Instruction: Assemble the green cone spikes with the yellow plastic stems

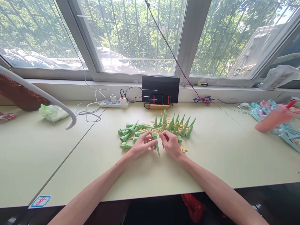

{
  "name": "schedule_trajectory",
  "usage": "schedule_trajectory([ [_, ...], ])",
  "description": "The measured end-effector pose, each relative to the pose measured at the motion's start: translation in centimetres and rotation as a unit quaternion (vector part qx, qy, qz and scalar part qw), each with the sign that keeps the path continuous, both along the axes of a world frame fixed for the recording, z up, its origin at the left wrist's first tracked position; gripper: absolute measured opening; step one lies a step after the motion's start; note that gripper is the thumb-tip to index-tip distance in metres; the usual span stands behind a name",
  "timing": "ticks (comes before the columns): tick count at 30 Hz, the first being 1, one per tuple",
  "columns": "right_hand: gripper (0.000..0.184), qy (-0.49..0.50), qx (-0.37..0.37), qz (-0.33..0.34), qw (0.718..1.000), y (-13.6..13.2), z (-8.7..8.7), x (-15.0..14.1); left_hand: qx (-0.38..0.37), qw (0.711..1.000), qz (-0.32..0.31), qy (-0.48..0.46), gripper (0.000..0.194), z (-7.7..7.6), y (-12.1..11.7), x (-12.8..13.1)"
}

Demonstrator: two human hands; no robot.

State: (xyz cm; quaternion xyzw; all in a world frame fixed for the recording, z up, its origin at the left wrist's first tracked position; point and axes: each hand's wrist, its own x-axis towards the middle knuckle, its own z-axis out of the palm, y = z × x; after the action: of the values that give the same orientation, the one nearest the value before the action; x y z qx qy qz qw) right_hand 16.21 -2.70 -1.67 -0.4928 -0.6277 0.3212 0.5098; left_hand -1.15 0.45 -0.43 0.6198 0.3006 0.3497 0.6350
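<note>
Over the middle of the table, my left hand (144, 144) grips a green plastic watering spike (157, 148) near its ribbed collar, with the point angled down toward me. Just right of that collar, my right hand (170, 143) is closed in a pinch; whatever its fingertips hold is hidden. Several green spikes lie on their sides in a pile (127, 132) beyond my left hand. Others stand point up in a cluster (175, 123) beyond my right hand. Small yellow plastic pieces (184, 149) lie beside my right wrist, and more are scattered among the spikes.
A dark tablet (160, 84) and a phone with a timer (159, 99) stand against the sill. A power strip (114, 104) with white cables is to their left. A pink drink cup (272, 120) tilts at right; a white curved bar (47, 97) crosses the left.
</note>
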Motion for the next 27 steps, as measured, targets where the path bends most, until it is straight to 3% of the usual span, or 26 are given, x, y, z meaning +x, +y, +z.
schedule_trajectory([
  [27,0.040,-0.040,0.041,-0.038,0.998,0.2,0.0,-0.1,0.114,0.992,0.011,0.055,0.030,-1.3,-0.1,0.0],
])
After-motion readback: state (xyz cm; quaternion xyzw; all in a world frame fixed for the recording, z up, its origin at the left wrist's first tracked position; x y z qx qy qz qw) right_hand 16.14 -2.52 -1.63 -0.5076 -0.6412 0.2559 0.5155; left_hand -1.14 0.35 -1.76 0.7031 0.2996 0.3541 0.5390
